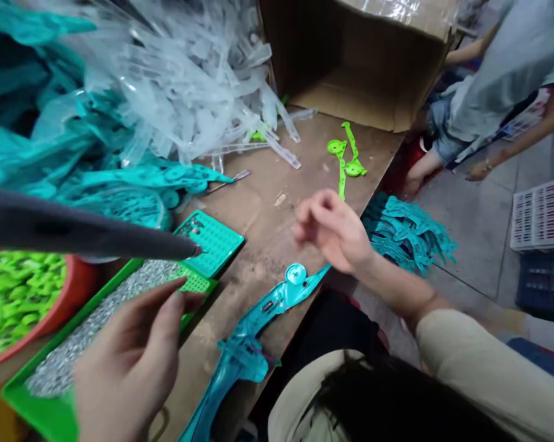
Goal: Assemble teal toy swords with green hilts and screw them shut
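Observation:
My left hand (132, 353) is over the green tray (32, 402) of small silvery screws (97, 325), thumb and fingers pressed together; anything pinched there is too small to make out. Just above its fingertips, the tip of a dark, blurred rod-like tool (88, 227) points right. My right hand (336, 233), slightly blurred, hovers over the table edge with its fingers curled in and nothing visible in them. Between and below my hands lies a turquoise plastic toy-gun-like shell half (253, 319), with a round disc (296, 274) on it. A turquoise perforated plate (212, 239) lies beside the screw tray.
Bright green arm-shaped parts (346, 159) lie by an open cardboard box (346, 80). Piles of clear plastic pieces (189, 80) and turquoise shells (97, 159) fill the back left. A red bowl (69, 294) holds green pieces. Another person (502, 92) is at the right.

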A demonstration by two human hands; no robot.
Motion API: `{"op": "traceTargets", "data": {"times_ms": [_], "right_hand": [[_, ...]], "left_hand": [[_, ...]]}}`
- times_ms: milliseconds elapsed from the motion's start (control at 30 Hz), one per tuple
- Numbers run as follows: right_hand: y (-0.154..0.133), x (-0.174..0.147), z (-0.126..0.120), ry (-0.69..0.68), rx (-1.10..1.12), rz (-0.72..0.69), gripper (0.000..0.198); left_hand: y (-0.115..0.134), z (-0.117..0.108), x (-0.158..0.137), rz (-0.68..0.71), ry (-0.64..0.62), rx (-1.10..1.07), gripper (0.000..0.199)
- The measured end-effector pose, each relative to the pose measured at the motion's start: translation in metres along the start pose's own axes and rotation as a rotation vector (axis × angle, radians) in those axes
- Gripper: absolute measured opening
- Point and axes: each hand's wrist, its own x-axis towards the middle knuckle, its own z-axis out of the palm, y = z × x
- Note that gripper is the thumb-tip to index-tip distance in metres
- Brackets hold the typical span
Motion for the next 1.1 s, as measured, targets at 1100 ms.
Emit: {"op": "traceTargets", "data": {"times_ms": [1100], "right_hand": [[0.096, -0.112, -0.073, 0.314, 0.011, 0.185, 0.006]], "left_hand": [[0.005, 0.090, 0.010, 0.388, -0.867, 0.254, 0.047]]}}
